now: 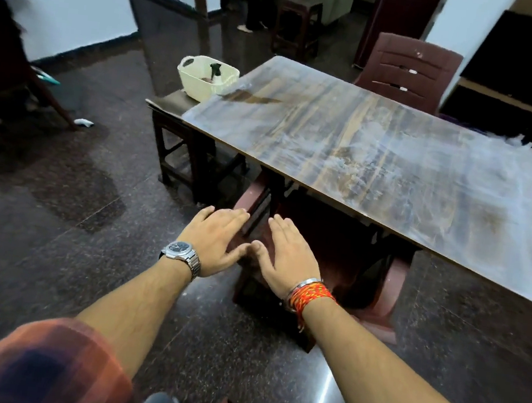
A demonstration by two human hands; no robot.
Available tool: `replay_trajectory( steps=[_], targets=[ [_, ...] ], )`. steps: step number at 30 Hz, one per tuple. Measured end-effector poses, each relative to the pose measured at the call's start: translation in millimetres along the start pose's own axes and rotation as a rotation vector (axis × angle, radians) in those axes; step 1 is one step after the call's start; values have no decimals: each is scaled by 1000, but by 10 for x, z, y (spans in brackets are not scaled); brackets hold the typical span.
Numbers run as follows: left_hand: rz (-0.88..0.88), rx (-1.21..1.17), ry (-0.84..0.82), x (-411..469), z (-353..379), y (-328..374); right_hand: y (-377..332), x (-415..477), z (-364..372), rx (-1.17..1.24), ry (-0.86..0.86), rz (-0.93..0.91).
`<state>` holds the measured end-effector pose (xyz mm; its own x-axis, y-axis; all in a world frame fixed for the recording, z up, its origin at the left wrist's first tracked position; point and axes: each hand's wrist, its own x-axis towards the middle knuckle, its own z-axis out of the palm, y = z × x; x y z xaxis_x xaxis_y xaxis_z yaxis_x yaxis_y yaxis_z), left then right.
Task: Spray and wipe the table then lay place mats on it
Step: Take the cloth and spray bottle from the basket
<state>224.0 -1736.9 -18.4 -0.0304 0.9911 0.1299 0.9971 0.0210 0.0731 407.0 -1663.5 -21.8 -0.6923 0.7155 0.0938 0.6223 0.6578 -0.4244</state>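
Plaid sleeves [40, 364] give way to bare forearms; the left hand [217, 239] and right hand [285, 253] hover flat and empty, fingers straight, thumbs almost touching, just short of the streaky wooden table [379, 154]. Beside its far left corner, a cream basket [204, 86] sits on a dark stool [170, 99], with a black spray trigger [215, 69] poking out.

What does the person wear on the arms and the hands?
Near the left hand sits a silver metal watch with a dark dial. Near the right hand sit a thin metal bangle and orange-red threads. The checked orange-and-dark sleeves leave the forearms bare.
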Motion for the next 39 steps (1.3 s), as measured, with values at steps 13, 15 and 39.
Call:
replay_trajectory(
  steps=[13, 15, 39],
  targets=[
    [-294, -25, 92, 478, -326, -2216, -1111, 2018, 560, -104, 132, -33],
    [-291, -10, 91, 592, -440, -2624, -1364, 2399, 607, -112, 153, -36],
    [-270, -39, -18, 3188, -215, -5839, -1750, 6454, 1460, -98, 116, 155]
  ],
)
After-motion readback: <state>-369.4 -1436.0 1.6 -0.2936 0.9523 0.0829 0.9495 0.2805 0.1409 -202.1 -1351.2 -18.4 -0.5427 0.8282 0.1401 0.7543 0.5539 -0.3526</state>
